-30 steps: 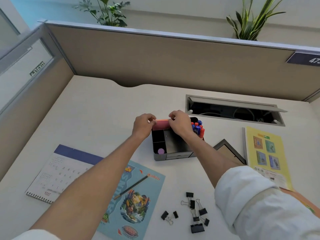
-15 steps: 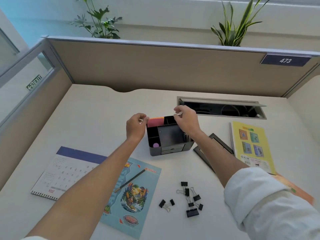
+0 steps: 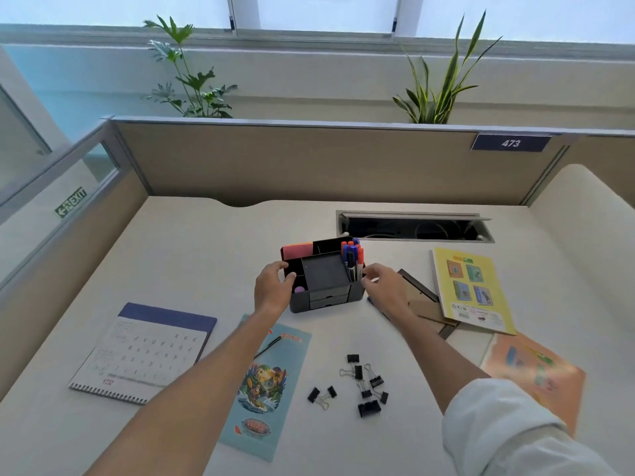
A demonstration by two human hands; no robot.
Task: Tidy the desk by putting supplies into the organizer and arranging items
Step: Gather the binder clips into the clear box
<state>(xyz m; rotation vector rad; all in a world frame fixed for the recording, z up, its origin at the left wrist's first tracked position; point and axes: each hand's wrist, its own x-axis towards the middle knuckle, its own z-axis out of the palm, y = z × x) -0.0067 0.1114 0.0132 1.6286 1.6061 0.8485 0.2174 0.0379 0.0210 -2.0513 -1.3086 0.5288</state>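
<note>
organizer [image 3: 326, 286] dark grey | pens [image 3: 352, 252] blue, orange caps | binder clips [image 3: 364, 383] black | booklet [image 3: 470, 290] yellow | surface [image 3: 206, 252] off-white | calendar [image 3: 144, 352] white, navy band

Head camera looks forward and down over desk [image 3: 192, 255]

A pale surface [image 3: 192, 242] sits boxed in by tan partition walls [image 3: 309, 163] with grey trim. A dark plate [image 3: 511, 143] reading 473 hangs near the back right corner. Two leafy plants [image 3: 187, 80] rise behind the back wall, under bright windows [image 3: 312, 10]. An open cable hatch [image 3: 412, 228] lies near the back edge.
</note>
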